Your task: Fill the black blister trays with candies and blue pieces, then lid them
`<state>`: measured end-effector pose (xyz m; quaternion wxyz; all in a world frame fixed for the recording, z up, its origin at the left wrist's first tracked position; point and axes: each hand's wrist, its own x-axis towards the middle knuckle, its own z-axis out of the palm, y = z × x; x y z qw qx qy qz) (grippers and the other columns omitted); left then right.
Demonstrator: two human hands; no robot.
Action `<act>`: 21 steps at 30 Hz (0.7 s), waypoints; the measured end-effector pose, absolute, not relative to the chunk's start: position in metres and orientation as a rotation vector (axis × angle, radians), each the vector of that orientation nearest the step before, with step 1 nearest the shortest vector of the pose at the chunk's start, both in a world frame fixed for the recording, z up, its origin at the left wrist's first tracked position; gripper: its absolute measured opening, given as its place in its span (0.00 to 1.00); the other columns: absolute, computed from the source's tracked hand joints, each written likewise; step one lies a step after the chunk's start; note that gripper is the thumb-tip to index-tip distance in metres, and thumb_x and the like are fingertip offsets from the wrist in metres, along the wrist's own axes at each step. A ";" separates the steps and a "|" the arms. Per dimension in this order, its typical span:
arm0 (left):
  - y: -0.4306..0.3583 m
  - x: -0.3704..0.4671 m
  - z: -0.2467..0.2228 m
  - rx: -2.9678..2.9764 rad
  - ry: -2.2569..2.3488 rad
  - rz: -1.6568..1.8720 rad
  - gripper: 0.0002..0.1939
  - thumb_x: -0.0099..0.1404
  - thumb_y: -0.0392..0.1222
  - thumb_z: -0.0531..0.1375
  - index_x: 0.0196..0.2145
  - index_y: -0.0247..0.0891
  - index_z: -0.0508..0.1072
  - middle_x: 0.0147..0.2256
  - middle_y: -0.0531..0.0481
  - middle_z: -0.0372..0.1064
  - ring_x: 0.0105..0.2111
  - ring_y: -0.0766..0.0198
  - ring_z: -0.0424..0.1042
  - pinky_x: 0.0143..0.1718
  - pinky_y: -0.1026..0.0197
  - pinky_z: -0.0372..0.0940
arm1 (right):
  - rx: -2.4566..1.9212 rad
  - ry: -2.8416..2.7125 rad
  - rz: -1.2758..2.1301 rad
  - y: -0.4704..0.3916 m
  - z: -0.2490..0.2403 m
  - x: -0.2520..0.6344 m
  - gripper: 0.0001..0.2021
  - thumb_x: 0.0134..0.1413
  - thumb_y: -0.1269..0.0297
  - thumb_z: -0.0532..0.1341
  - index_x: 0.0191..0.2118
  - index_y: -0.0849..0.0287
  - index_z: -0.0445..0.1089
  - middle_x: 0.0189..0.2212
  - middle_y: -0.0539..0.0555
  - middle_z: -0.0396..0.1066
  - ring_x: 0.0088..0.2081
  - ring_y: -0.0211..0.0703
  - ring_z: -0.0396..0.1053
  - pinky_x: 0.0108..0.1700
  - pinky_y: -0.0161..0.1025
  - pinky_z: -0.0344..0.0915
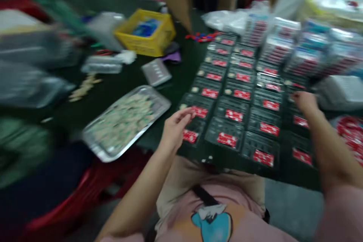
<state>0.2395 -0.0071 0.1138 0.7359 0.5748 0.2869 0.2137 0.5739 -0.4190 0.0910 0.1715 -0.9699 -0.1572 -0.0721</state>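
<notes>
The picture is blurred by motion. Rows of dark plastic blister packs (235, 94) with red labels lie on the green table (113, 90). My left hand (176, 128) hovers over the near left packs with its fingers loosely curled and holds nothing that I can see. My right hand (304, 101) rests on a pack at the right side of the rows, fingers bent down on it. A metal tray (124, 121) filled with small pale pieces sits left of my left hand.
A yellow basket (146, 32) with blue items stands at the back. Stacks of finished packs (286, 45) rise at the back right, red cards (351, 136) lie at the far right. Clear bags (31, 79) and loose pale pieces (83, 87) crowd the left.
</notes>
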 end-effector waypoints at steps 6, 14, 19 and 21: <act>0.071 0.155 0.097 1.280 0.877 0.863 0.20 0.53 0.47 0.67 0.43 0.38 0.77 0.42 0.44 0.76 0.37 0.63 0.75 0.40 0.61 0.67 | -2.521 -0.804 -0.390 -0.305 0.096 0.555 0.25 0.58 0.37 0.46 0.30 0.43 0.73 0.31 0.66 0.76 0.36 0.56 0.76 0.36 0.55 0.62; 0.131 0.065 0.064 1.416 1.124 1.108 0.18 0.54 0.46 0.66 0.41 0.36 0.78 0.37 0.45 0.76 0.36 0.61 0.74 0.42 0.59 0.66 | -1.995 -1.369 0.308 -0.036 0.119 0.382 0.07 0.56 0.61 0.60 0.36 0.54 0.76 0.33 0.53 0.78 0.36 0.45 0.74 0.42 0.41 0.67; 0.158 0.043 0.056 1.872 1.196 1.001 0.12 0.59 0.40 0.61 0.39 0.37 0.80 0.37 0.43 0.76 0.38 0.58 0.73 0.44 0.58 0.64 | -2.048 -1.624 0.498 0.055 0.095 0.319 0.06 0.54 0.68 0.63 0.37 0.58 0.77 0.33 0.52 0.78 0.36 0.42 0.73 0.42 0.37 0.65; 0.165 0.046 0.054 1.980 1.152 0.959 0.11 0.61 0.38 0.59 0.38 0.37 0.81 0.37 0.43 0.75 0.38 0.58 0.72 0.44 0.58 0.63 | -2.210 -1.686 0.507 0.073 0.084 0.308 0.06 0.53 0.68 0.64 0.38 0.57 0.77 0.35 0.54 0.78 0.38 0.44 0.73 0.42 0.37 0.64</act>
